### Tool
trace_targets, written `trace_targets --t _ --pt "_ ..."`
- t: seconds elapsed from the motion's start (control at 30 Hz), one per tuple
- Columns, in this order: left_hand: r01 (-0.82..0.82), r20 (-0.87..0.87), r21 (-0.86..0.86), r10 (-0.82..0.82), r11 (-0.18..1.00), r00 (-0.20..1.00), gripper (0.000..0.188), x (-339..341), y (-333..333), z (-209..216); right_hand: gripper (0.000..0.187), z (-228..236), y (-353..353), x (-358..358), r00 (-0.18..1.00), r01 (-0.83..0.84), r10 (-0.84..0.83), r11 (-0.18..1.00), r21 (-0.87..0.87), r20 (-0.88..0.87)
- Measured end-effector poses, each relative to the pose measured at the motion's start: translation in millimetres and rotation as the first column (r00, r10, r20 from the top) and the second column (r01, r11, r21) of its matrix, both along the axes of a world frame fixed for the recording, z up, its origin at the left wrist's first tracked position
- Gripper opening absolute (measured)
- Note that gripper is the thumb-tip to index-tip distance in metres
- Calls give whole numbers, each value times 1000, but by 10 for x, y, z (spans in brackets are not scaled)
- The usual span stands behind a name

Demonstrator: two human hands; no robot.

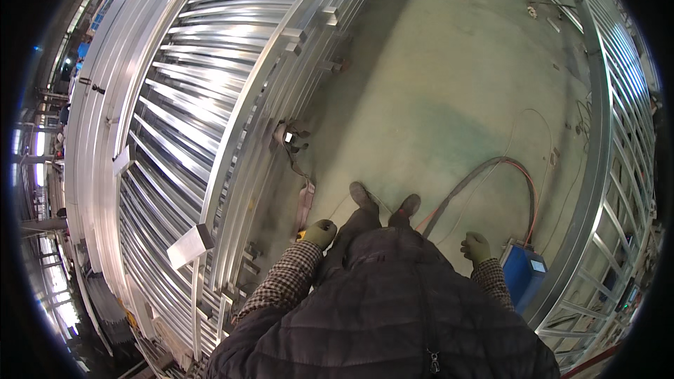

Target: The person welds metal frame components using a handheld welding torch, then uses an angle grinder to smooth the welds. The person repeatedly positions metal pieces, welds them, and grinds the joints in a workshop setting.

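Observation:
My left hand [321,234], in a greenish work glove, hangs beside my left leg with its fingers curled closed. A small yellow thing [301,235] shows at its outer edge; whether the hand grips it or it lies behind, I cannot tell. On my other side, my gloved right hand [477,247] hangs with curled fingers, and nothing shows in it. Closest to that hand stands a blue box-shaped machine [523,275] with a dark hose [469,181] looping over the floor. Beyond my left hand lies a brownish strap [305,203].
A long stack of shiny metal frames with bars [203,77] fills the left side, with rectangular tube ends [190,246] sticking up. Another barred metal frame [602,238] runs along the right. Thin cables cross the pale green floor [449,84] between them.

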State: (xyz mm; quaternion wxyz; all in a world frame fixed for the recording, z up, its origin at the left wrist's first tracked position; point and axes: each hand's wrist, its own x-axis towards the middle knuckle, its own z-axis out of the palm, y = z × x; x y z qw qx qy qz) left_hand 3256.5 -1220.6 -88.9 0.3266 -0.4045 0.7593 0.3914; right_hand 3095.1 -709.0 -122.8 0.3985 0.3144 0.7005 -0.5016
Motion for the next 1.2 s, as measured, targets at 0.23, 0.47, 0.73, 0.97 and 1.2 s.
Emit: trace_targets --t 0.23,0.47,0.73,0.97,1.2 --pt "-251 39 58 249 966 968 49 271 -261 -404 51 -451 16 20 655 -713 720 690 128 -229" --pt "-511 -198 34 507 859 839 54 272 -323 -399 52 -61 -492 -985 740 -672 671 733 107 46" --pt "-938 -243 17 912 346 331 53 1152 879 -209 43 -59 -1977 -2728 359 -933 896 336 128 262" --pt "-971 136 -106 964 -213 -226 50 1972 3051 -243 42 -123 -3778 -2742 114 -981 993 107 163 35" --pt "-861 93 13 858 -509 -506 50 2208 3481 -262 44 160 -4847 -1305 -153 -986 983 -144 88 -102"
